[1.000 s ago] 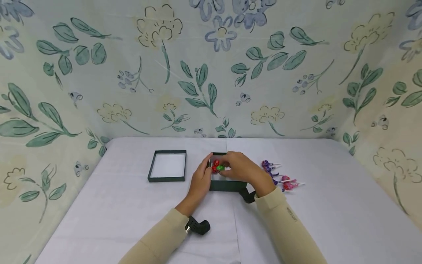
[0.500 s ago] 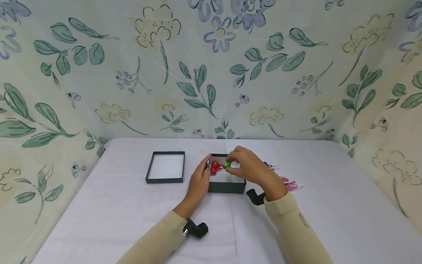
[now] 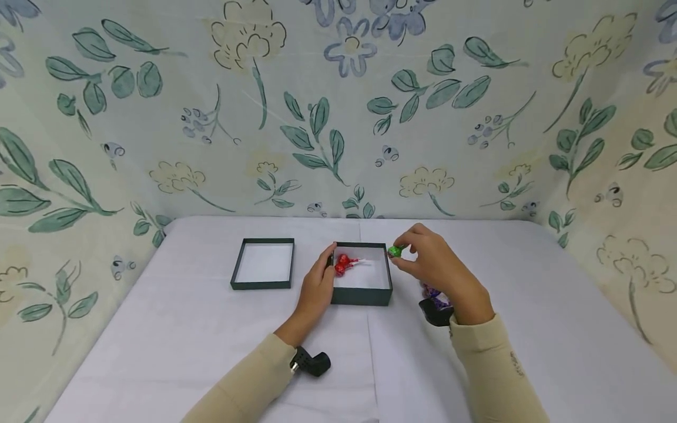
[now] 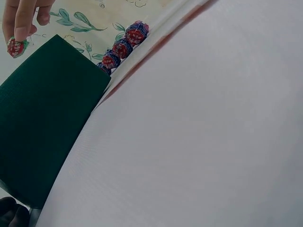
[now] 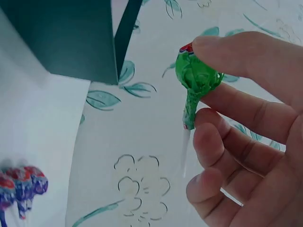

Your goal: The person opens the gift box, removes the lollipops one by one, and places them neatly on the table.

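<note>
My right hand (image 3: 431,258) pinches a lollipop in a green wrapper (image 5: 196,73) between thumb and fingers, just outside the right wall of a dark green box (image 3: 362,296). In the right wrist view its white stick (image 5: 185,153) points down beside the curled fingers. My left hand (image 3: 313,288) lies against the box's left wall with its fingers stretched along it. Inside the box, toward the left, lie red-wrapped lollipops (image 3: 342,261) with their sticks pointing right. The left wrist view shows the box's outer side (image 4: 47,109) and the right hand (image 4: 26,19) above it.
A shallow dark green lid (image 3: 261,286) with a white inside lies left of the box. Several purple-wrapped lollipops (image 3: 431,291) lie to the right, partly hidden by my right hand and its wrist camera (image 3: 436,312). A flowered cloth (image 3: 338,117) hangs behind the table.
My right hand has lifted the green lollipop from inside the box and carried it right, past the box's right wall. The left hand has stayed at the left wall.
</note>
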{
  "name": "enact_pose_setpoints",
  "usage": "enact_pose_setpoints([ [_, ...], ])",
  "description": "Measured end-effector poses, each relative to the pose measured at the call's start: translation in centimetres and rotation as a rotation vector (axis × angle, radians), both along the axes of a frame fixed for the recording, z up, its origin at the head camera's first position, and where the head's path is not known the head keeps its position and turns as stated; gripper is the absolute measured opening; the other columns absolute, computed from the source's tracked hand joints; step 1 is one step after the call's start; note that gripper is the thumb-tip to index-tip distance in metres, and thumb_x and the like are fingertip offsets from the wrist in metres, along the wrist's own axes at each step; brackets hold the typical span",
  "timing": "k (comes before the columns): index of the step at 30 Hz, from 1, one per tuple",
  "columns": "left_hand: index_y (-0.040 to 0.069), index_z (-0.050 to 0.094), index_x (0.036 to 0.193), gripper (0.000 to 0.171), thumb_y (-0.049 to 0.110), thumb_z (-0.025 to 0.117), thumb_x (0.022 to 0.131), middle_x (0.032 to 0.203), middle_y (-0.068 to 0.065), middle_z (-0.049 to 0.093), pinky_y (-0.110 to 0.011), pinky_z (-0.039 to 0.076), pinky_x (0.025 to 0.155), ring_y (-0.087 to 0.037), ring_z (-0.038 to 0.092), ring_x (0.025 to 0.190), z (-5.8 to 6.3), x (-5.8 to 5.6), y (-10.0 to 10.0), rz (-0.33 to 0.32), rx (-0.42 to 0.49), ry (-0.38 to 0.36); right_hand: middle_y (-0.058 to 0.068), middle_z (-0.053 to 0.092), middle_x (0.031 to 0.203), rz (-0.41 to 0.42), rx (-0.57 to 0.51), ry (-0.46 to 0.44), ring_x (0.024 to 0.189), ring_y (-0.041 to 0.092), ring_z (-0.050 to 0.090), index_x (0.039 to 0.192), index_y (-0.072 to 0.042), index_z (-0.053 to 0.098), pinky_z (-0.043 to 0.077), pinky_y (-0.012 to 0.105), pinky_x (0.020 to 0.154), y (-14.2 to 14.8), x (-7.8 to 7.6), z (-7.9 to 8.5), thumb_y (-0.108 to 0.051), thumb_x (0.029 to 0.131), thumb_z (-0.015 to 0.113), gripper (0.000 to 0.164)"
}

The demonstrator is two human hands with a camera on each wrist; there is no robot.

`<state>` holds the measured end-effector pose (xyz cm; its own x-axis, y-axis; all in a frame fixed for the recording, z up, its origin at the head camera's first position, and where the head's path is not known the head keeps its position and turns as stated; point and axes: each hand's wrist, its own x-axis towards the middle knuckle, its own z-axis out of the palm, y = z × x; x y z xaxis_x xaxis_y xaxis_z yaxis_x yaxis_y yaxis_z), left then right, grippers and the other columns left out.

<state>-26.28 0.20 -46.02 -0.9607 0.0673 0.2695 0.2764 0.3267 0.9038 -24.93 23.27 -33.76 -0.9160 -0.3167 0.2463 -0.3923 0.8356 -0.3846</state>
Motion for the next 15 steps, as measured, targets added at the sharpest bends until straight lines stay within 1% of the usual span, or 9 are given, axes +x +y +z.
enact_pose_setpoints([
  [3, 0.030, 0.038, 0.148, 0.050, 0.018, 0.036, 0.100, 0.151, 0.010, 0.037, -0.039, 0.030, 0.112, -0.010, 0.036, 0.136, -0.1, 0.0, -0.1, 0.004, -0.001, -0.001, 0.007, 0.058, 0.103, -0.017, -0.005, -0.002, 0.091, 0.025, 0.056, 0.101, -0.007, 0.071, 0.053, 0.034, 0.073, 0.7, 0.2, 0.1, -0.018, 0.082, 0.076, 0.022],
  [7, 0.033, 0.037, 0.148, 0.050, 0.019, 0.036, 0.100, 0.150, 0.012, 0.037, -0.037, 0.030, 0.112, -0.008, 0.037, 0.135, -0.3, 0.1, 0.0, 0.000, -0.008, -0.011, 0.007, 0.059, 0.103, -0.031, -0.001, 0.003, 0.088, 0.025, 0.056, 0.100, -0.006, 0.070, 0.051, 0.033, 0.070, 1.6, 0.3, 0.2, -0.017, 0.083, 0.075, 0.021],
  [11, 0.033, 0.037, 0.148, 0.050, 0.019, 0.035, 0.101, 0.150, 0.013, 0.037, -0.037, 0.039, 0.103, -0.011, 0.044, 0.123, -0.3, -0.1, 0.0, -0.004, -0.009, -0.009, 0.008, 0.062, 0.103, -0.040, 0.008, 0.007, 0.086, 0.025, 0.057, 0.102, -0.005, 0.068, 0.049, 0.033, 0.067, 2.5, 0.3, 0.2, -0.016, 0.084, 0.073, 0.022],
  [14, 0.034, 0.037, 0.148, 0.049, 0.020, 0.035, 0.101, 0.150, 0.014, 0.037, -0.037, 0.039, 0.103, -0.011, 0.043, 0.124, -0.3, -0.2, -0.2, -0.004, -0.012, -0.001, 0.008, 0.063, 0.103, -0.058, 0.009, -0.033, 0.088, 0.026, 0.057, 0.104, -0.005, 0.067, 0.048, 0.034, 0.067, 3.2, 0.2, 0.1, -0.017, 0.086, 0.071, 0.022],
  [15, 0.034, 0.037, 0.148, 0.049, 0.020, 0.035, 0.101, 0.150, 0.014, 0.037, -0.037, 0.037, 0.106, -0.010, 0.042, 0.127, -0.3, -0.2, -0.2, -0.003, -0.014, -0.001, 0.009, 0.063, 0.104, -0.064, 0.007, -0.050, 0.089, 0.027, 0.057, 0.105, -0.005, 0.066, 0.048, 0.035, 0.068, 3.4, 0.2, 0.1, -0.017, 0.086, 0.070, 0.023],
])
